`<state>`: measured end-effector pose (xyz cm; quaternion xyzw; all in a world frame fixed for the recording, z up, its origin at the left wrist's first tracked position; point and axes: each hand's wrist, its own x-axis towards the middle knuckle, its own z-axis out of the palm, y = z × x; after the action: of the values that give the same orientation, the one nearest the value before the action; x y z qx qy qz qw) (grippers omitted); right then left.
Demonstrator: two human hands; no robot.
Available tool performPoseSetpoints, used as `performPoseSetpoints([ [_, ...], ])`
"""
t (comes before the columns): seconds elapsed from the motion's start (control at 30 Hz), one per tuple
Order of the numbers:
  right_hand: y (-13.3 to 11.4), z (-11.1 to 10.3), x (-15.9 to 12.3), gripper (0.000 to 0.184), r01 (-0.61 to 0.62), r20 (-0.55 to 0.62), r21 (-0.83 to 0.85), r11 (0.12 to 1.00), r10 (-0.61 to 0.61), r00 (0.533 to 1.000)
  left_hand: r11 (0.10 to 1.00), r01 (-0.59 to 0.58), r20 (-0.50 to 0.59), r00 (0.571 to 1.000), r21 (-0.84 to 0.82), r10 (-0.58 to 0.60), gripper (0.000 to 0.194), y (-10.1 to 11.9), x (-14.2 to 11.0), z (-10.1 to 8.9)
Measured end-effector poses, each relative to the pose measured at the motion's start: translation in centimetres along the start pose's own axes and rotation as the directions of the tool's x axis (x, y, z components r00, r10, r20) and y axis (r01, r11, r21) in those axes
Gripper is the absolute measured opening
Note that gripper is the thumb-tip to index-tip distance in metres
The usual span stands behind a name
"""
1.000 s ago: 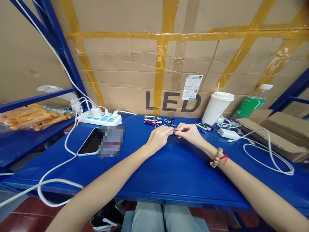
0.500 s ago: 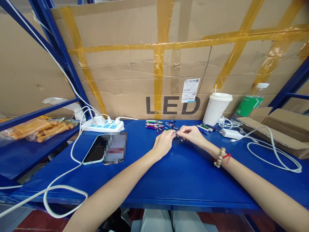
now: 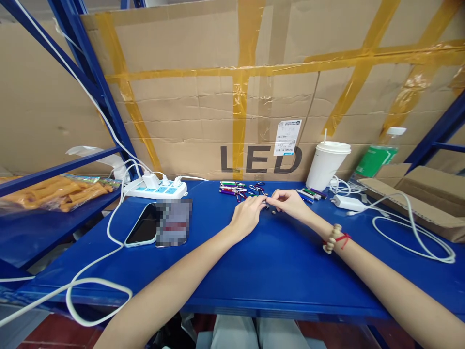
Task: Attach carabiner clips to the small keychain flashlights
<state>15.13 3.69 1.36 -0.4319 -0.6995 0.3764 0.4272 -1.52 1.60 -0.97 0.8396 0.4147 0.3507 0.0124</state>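
My left hand and my right hand meet over the blue table, fingertips pinched close together. Between them is something small and shiny, mostly covered by the fingers; its kind cannot be made out. Small round metal pieces lie on the table just below my right fingers. Behind my left hand is a pile of colourful metal tubes, with carabiner clips beside it. More slim tubes, blue, green and dark, lie behind my right hand.
Two phones and a white power strip are on the left. At right stand a white cup with a straw, a green-labelled bottle, a charger with its cable and an open cardboard box. A large carton forms the back.
My right fingers have shifted very slightly against the left fingertips. The whole view has moved a little; the other things lie as before.
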Motion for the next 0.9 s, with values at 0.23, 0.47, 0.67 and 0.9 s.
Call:
performPoseSetpoints([
  [0.23, -0.3, -0.7, 0.0, 0.037, 0.126, 0.054, -0.006, 0.992, -0.126, 0.991, 0.995, 0.042, -0.006, 0.999, -0.091, -0.043, 0.028, 0.1, 0.1, -0.2],
  [0.47, 0.0, -1.0, 0.0, 0.034, 0.232, 0.072, -0.028, 0.972, -0.230, 0.971, 0.988, 0.079, 0.023, 0.997, -0.129, -0.077, 0.027, 0.2, 0.2, -0.2],
  [0.67, 0.5, -0.9, 0.0, 0.018, 0.176, 0.115, 0.125, 0.976, -0.191, 0.975, 0.984, 0.035, 0.083, 0.996, -0.172, -0.021, 0.023, -0.3, 0.1, 0.0],
  [0.9, 0.7, -1.1, 0.0, 0.015, 0.195, 0.199, 0.123, 0.973, -0.217, 0.956, 0.981, 0.019, 0.185, 0.983, -0.194, 0.018, 0.015, -0.6, -0.2, 0.0],
])
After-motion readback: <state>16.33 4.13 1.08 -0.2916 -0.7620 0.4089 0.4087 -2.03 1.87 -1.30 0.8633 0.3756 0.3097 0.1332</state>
